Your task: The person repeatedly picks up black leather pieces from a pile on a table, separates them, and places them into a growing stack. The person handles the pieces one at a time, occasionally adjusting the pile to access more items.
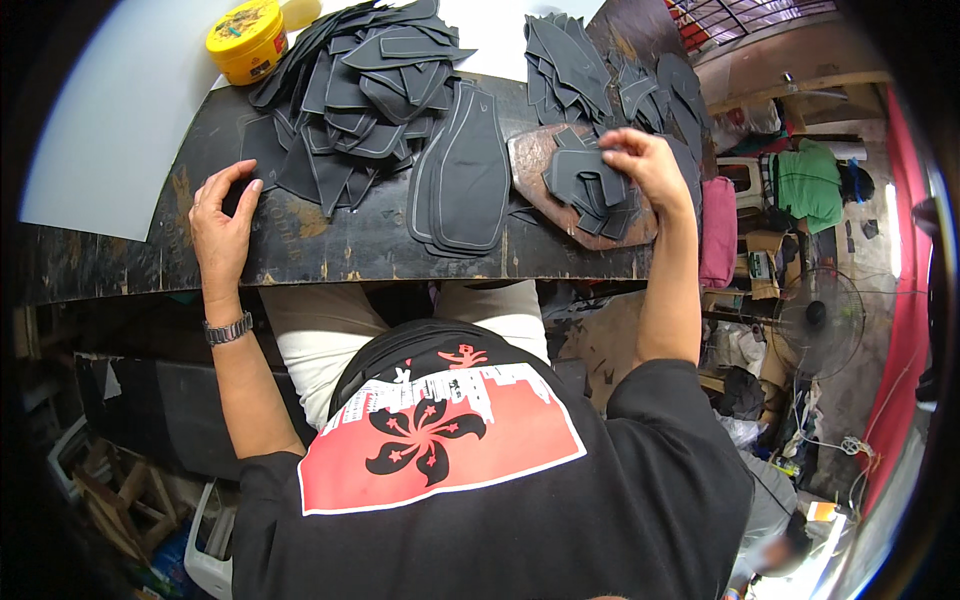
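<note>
My left hand is open beside the heap of black stitched pieces, thumb and fingers apart with nothing seen between them. My right hand is closed, its fingertips drawn together over the upper right of a small stack of black U-shaped pieces. Whether a piece is between those fingertips, I cannot make out. The stack lies on a brown board with cut corners. Long black sole-shaped pieces with pale outlines overlap between the heap and the board.
Another pile of black pieces sits at the back right. A yellow tub stands at the back left, next to a large white sheet. The worn dark table ends just before my lap. A fan is at the right.
</note>
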`<action>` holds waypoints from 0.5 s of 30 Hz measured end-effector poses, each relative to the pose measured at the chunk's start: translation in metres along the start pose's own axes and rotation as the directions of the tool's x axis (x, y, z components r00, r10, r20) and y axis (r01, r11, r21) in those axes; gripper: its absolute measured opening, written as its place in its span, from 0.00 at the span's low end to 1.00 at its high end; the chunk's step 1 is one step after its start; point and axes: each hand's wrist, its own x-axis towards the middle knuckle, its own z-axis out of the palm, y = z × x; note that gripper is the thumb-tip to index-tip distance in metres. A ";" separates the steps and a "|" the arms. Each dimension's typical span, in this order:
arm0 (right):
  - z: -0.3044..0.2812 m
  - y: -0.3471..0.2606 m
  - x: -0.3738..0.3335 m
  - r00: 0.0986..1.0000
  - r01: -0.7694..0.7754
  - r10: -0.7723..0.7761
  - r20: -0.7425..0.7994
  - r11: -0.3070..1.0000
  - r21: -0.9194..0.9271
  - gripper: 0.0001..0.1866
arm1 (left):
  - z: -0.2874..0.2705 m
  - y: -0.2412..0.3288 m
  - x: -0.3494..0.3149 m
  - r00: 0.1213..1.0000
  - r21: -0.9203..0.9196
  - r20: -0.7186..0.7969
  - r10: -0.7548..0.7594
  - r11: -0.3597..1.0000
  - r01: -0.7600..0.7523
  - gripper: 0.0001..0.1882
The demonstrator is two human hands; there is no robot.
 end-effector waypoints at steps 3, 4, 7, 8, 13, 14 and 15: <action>0.004 0.016 -0.016 0.977 -0.020 -0.068 -0.202 0.915 -0.403 0.15 | 0.001 0.003 -0.001 1.000 0.028 -0.001 -0.005 1.000 0.005 0.12; 0.009 0.014 -0.021 0.943 -0.011 -0.175 -0.281 0.831 -0.556 0.15 | 0.000 0.003 -0.001 1.000 0.038 -0.001 0.015 0.999 -0.015 0.12; 0.023 -0.019 -0.017 0.880 0.117 -0.349 -0.322 0.816 -0.566 0.17 | 0.000 0.002 -0.001 0.998 0.060 -0.017 0.054 0.997 -0.052 0.12; 0.030 -0.036 -0.011 0.892 0.189 -0.338 -0.301 0.882 -0.431 0.14 | 0.000 0.002 -0.001 0.997 0.067 -0.030 0.070 0.995 -0.068 0.12; 0.080 -0.119 0.022 0.792 0.611 -0.610 0.043 0.786 -0.093 0.11 | 0.001 0.000 -0.003 1.000 0.044 -0.018 0.020 0.999 -0.019 0.12; 0.090 -0.132 0.033 0.737 0.676 -0.673 0.063 0.734 -0.067 0.11 | 0.001 0.000 -0.003 1.000 0.039 -0.022 0.019 0.999 -0.018 0.12; 0.100 -0.143 0.041 0.685 0.728 -0.727 0.051 0.679 -0.093 0.11 | -0.001 0.000 -0.007 1.000 0.040 -0.009 0.011 0.999 -0.011 0.12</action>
